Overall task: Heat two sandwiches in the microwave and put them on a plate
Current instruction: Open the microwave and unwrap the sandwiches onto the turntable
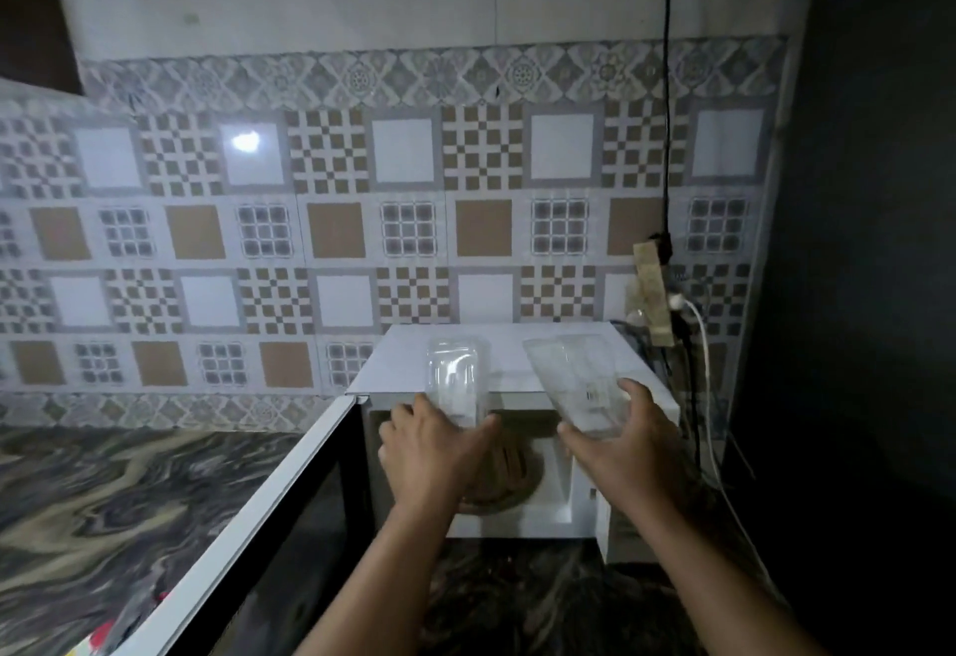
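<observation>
Two clear plastic boxes are held up over the front edge of the microwave (496,360), whose door (248,526) stands open. Left hand (432,440) grips the left box (456,381) by its near end; right hand (623,435) grips the right box (574,381) likewise. Both look light, thin-walled, slippery and easily crushed; hold them by the stiffer rims. Sandwiches apparently sit on the turntable (509,469) below.

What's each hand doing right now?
Left hand: grips a clear plastic container.
Right hand: grips the other clear container, tilted.
</observation>
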